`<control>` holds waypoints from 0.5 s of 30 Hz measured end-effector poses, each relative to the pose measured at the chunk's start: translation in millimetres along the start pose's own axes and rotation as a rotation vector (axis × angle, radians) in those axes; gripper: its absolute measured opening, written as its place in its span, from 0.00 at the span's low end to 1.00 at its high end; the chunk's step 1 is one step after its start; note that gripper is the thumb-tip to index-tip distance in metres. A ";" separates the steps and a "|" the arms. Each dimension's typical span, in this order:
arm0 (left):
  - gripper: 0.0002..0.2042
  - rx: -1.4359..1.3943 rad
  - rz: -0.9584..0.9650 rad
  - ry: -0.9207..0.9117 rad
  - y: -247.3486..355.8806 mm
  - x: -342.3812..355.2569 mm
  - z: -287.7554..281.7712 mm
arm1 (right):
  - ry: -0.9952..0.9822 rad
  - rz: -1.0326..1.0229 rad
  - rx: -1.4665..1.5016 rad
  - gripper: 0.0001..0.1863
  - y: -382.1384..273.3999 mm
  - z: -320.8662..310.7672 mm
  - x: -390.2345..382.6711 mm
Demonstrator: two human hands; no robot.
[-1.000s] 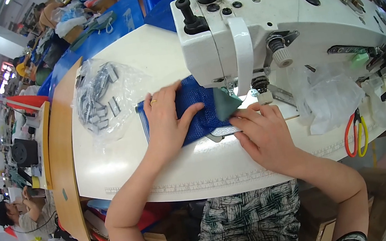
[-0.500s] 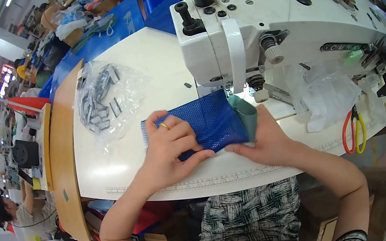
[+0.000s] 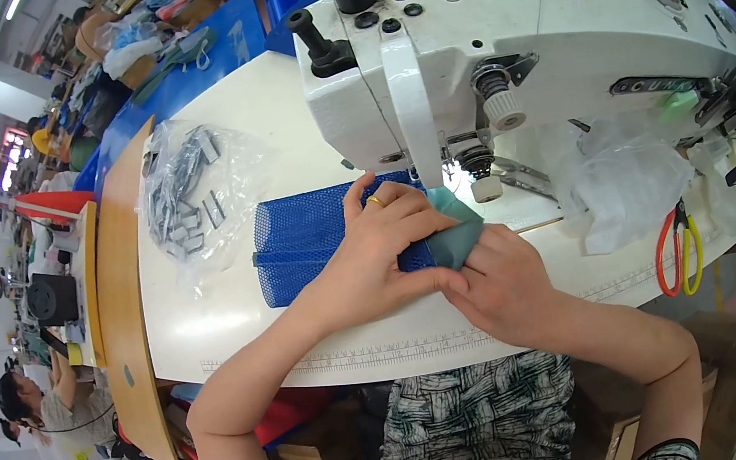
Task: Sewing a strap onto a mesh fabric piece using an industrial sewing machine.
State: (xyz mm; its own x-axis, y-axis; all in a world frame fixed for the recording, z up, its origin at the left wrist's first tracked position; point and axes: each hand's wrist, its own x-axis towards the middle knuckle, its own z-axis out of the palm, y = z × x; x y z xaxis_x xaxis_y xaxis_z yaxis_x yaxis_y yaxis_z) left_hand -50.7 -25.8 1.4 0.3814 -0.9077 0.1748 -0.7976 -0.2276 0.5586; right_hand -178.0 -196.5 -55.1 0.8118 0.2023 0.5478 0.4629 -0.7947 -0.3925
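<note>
Blue mesh piece [image 3: 291,228] now squarer on worktop [image 3: 210,327], green end [image 3: 461,239] near sewing machine [image 3: 357,102]; left hand [image 3: 386,251], half-curled, has shifted right onto the join, right hand [image 3: 507,285] pinching green, so both control that end.

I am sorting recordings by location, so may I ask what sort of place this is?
Probably a sewing workshop: there is a large white sewing machine, blue-and-green cloth in both hands, and red-and-yellow scissors.
</note>
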 end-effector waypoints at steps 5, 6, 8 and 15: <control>0.09 -0.292 -0.184 0.036 -3.3 -1.2 -2.1 | 0.110 -0.036 -0.054 0.11 0.1 -0.4 3.6; 0.08 -0.260 -0.198 0.091 1.6 -1.4 -3.9 | 0.087 -0.039 -0.074 0.12 -0.8 -1.3 3.8; 0.11 -0.219 -0.201 0.075 -4.1 -2.6 -1.3 | 0.067 -0.040 -0.093 0.13 -1.8 -0.9 4.1; 0.10 -0.147 -0.449 0.128 6.3 10.4 12.9 | 0.026 -0.083 -0.153 0.14 -1.3 1.3 1.4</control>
State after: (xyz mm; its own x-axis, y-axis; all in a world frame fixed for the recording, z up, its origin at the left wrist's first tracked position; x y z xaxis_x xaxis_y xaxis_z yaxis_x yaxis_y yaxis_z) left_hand -57.8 -41.2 -3.7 0.7345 -0.6784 -0.0161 -0.4704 -0.5261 0.7085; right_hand -177.0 -194.5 -54.7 0.7629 0.2577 0.5930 0.4668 -0.8541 -0.2293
